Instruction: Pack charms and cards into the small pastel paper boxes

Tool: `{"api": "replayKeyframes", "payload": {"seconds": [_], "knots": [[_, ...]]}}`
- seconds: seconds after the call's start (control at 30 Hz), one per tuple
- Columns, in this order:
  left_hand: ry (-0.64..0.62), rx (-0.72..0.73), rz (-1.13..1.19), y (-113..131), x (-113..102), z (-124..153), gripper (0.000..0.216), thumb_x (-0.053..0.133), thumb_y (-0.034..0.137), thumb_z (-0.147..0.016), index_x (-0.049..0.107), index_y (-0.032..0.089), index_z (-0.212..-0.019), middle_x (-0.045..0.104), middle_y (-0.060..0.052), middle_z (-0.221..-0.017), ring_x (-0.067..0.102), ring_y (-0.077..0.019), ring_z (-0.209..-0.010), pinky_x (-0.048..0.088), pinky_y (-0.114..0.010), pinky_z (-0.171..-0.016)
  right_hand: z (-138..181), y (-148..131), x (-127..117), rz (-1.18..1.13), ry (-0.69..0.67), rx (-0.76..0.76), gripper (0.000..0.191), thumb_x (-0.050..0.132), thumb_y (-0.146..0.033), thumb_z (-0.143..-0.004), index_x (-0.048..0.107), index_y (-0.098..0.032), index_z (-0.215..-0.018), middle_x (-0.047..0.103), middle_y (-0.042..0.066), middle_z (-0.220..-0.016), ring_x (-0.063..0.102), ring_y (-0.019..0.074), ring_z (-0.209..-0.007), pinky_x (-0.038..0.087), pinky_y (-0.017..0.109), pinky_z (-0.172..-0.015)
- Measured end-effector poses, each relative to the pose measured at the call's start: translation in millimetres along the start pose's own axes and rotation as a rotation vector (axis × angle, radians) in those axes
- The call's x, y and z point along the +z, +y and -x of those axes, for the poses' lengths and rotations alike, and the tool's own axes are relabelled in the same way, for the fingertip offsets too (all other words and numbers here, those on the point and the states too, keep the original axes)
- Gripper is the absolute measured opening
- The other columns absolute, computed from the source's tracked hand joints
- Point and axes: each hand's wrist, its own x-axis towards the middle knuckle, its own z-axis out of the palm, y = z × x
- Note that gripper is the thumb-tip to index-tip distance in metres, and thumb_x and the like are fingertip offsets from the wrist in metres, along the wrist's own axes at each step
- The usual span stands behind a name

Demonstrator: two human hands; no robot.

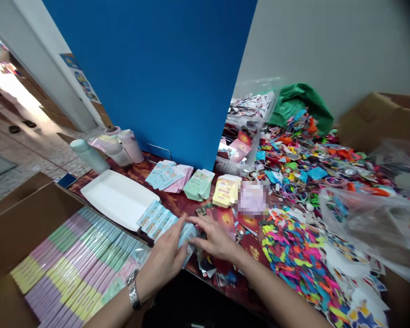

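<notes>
My left hand [164, 255], with a metal wristwatch [133, 289], and my right hand [213, 237] meet over a pale blue card packet [188, 234]. Fingers of both hands press on it, and part of it is hidden beneath them. Just beyond lies a row of similar pale blue cards [156, 221] on the reddish wooden table [133, 171]. A white rectangular tray [118, 198] sits to their left. Below my left hand, an open cardboard box [27, 228] holds shrink-wrapped pastel packs [78, 259] in rows.
Folded pastel card boxes [200, 184] and several bottles [89, 156] stand along a blue partition [150, 77]. Heaped colourful paper scraps [300, 259] cover the right side, with a clear plastic bag [362, 228] on them. A doorway opens at the upper left.
</notes>
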Motion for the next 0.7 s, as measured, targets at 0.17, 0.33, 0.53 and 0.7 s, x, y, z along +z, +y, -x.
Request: {"api": "replayKeyframes", "payload": {"seconds": [0.17, 0.33, 0.53, 0.7], "knots": [[0.175, -0.032, -0.17, -26, -20, -8, 0.055, 0.045, 0.031, -0.095, 0.028, 0.02, -0.145, 0.058, -0.013, -0.123, 0.056, -0.0249, -0.111, 0.048, -0.044, -0.095, -9, 17, 7, 0.107, -0.004, -0.015, 0.044, 0.063, -0.025, -0.087, 0.054, -0.022, -0.129, 0.063, 0.009, -0.118, 0.06, 0.0226, -0.108, 0.048, 0.037, -0.094], [0.245, -0.174, -0.404, -88, -31, -18, 0.054, 0.04, 0.039, -0.096, 0.038, 0.008, -0.14, 0.057, -0.019, -0.124, 0.052, -0.0298, -0.114, 0.043, -0.051, -0.099, 12, 1, 22, 0.214, 0.171, 0.061, 0.047, 0.047, -0.021, -0.093, 0.044, -0.023, -0.14, 0.061, 0.013, -0.116, 0.063, 0.0244, -0.104, 0.055, 0.039, -0.087], [0.268, -0.207, -0.464, -95, -24, -13, 0.045, 0.042, 0.035, -0.094, 0.05, 0.011, -0.131, 0.068, -0.01, -0.094, 0.061, -0.0245, -0.088, 0.052, -0.041, -0.082, 37, 18, 62, 0.042, 0.186, 0.112, 0.063, 0.053, -0.027, -0.089, 0.032, -0.026, -0.148, 0.068, 0.013, -0.114, 0.071, 0.0267, -0.094, 0.06, 0.037, -0.077], [0.153, -0.38, -0.067, -82, -25, -14, 0.052, 0.044, 0.035, -0.091, 0.045, 0.01, -0.136, 0.064, -0.014, -0.11, 0.062, -0.0245, -0.102, 0.049, -0.041, -0.092, 24, 34, 103, -0.435, 0.235, 0.265, 0.07, 0.051, -0.038, -0.09, 0.019, -0.031, -0.152, 0.072, 0.011, -0.106, 0.073, 0.0263, -0.087, 0.061, 0.034, -0.069]]}}
